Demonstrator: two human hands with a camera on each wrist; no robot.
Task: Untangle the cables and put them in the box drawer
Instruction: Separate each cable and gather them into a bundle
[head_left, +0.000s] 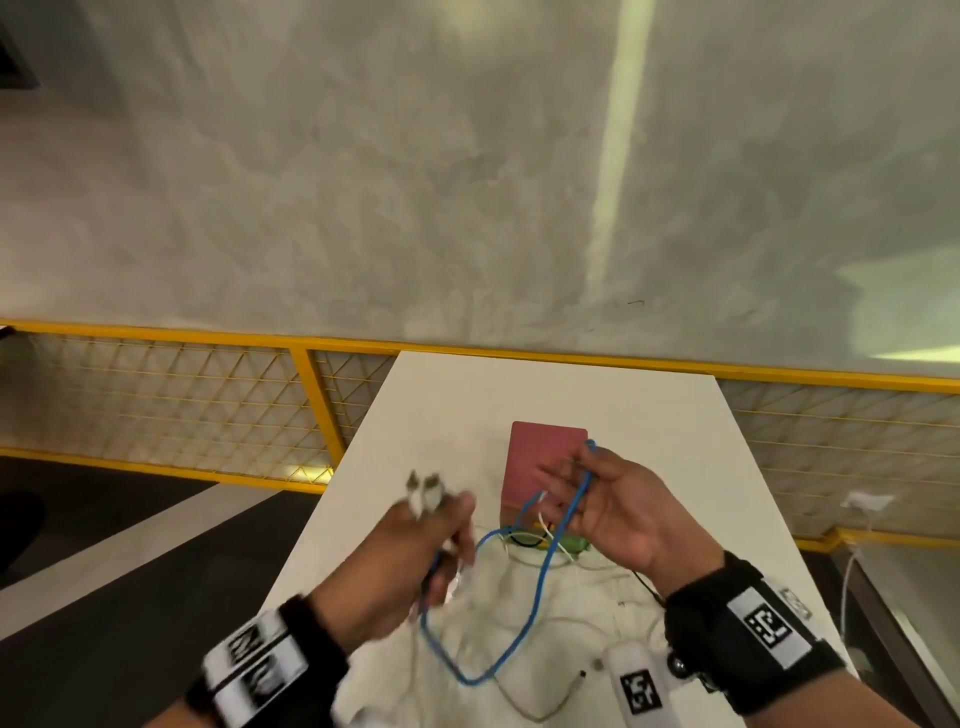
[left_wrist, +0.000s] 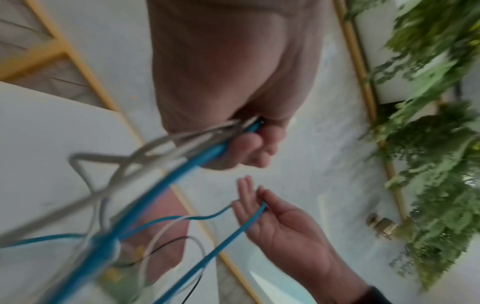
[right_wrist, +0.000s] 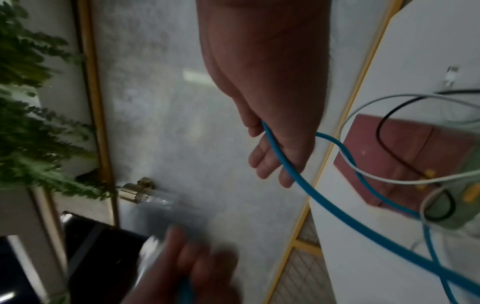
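A blue cable (head_left: 542, 571) hangs in a long loop between my hands above the white table (head_left: 467, 405). My left hand (head_left: 415, 551), blurred, grips one part of it together with white cables whose plugs (head_left: 423, 488) stick up from the fist; the left wrist view shows the bundle (left_wrist: 161, 185) running into the closed fingers. My right hand (head_left: 618, 514) is raised, palm towards me, and pinches the blue cable (right_wrist: 324, 207) between thumb and fingers. Behind the hands stands the pink box (head_left: 545, 452), with a green and yellow part (head_left: 574, 544) at its front. White and black cables lie tangled there.
More white cable (head_left: 540, 719) and a thin black cable (head_left: 647, 584) lie on the table near me. A yellow mesh railing (head_left: 311, 384) runs behind the table. A white charger (head_left: 862, 501) hangs at the right. Green plants (left_wrist: 428, 144) stand off to the side.
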